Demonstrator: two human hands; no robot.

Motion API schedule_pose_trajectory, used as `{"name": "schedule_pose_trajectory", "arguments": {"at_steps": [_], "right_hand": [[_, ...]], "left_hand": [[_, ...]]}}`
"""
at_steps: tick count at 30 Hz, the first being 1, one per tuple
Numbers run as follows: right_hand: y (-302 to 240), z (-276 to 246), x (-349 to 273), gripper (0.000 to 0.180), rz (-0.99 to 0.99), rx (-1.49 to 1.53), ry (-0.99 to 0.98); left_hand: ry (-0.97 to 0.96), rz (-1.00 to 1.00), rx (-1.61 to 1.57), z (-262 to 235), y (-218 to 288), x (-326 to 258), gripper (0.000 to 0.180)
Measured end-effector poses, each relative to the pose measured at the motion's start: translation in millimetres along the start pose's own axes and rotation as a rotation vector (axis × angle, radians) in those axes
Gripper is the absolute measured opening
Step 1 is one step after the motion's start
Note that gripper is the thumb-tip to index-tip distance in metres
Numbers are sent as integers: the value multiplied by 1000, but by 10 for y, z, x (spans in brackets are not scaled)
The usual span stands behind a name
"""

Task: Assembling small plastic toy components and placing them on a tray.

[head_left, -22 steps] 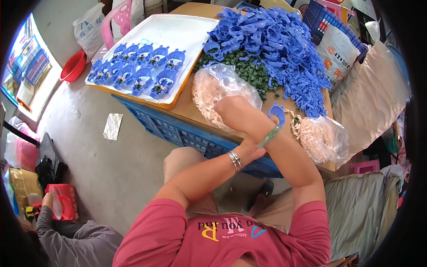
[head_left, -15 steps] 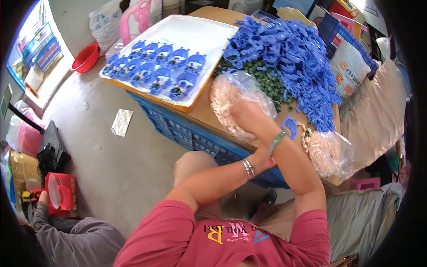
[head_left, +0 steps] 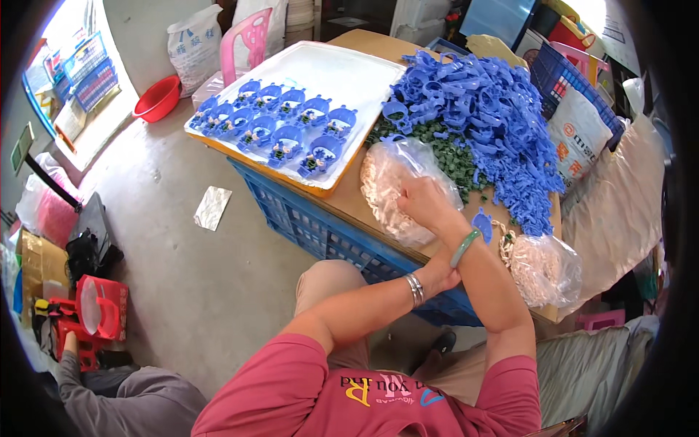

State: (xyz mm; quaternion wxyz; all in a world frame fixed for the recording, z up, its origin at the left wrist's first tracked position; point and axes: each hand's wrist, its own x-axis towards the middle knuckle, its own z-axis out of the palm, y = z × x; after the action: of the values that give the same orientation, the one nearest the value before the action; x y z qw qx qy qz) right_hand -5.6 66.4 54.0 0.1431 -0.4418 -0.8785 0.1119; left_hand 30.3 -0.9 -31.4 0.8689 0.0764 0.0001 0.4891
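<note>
Right hand [head_left: 426, 207] is inside the open mouth of a clear bag [head_left: 397, 189], fingers curled into the pale small parts that fill it; what exactly it grips I can't tell. Left hand [head_left: 444, 271] sits under the right forearm, mostly hidden, so open or closed can't be told. Silver bracelet on the left wrist, green bangle on the right.

The bag lies on the table [head_left: 349, 200], near edge, just beside the green pieces [head_left: 455, 156].

Containers:
- White tray [head_left: 335, 73]: holds blue cups [head_left: 287, 135] in two rows, about 11 countable, each with small bits inside. Far half of the tray is bare.
- Second clear bag [head_left: 542, 269]: same pale parts, on the right end of the table, well apart from the hands.
- Blue crate [head_left: 320, 233] under the table edge; contents not visible.
- Blue basket [head_left: 564, 80] behind the table with a white sack in it.
- Red bowl [head_left: 156, 98] on the floor, far left; contents not visible.

Loose on the table: a big heap of blue plastic parts [head_left: 488, 116], too many to count, lying over the green pieces. One single blue part [head_left: 482, 223] lies just beside the right wrist.

Clear bags: 2. Trays: 1.
</note>
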Motion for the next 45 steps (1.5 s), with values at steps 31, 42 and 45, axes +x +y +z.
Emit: {"name": "schedule_pose_trajectory", "arguments": {"at_steps": [31,42,45], "right_hand": [[586,-896,-1969,10,151,571,523],[493,-769,-1901,11,-101,218,542],[532,-765,-1887,12,-184,152,555]], "left_hand": [[-110,-218,220,322,-84,-211,35],[-118,-228,153,420,-46,-292,36],[-58,-219,133,479,-39,-310,36]]}}
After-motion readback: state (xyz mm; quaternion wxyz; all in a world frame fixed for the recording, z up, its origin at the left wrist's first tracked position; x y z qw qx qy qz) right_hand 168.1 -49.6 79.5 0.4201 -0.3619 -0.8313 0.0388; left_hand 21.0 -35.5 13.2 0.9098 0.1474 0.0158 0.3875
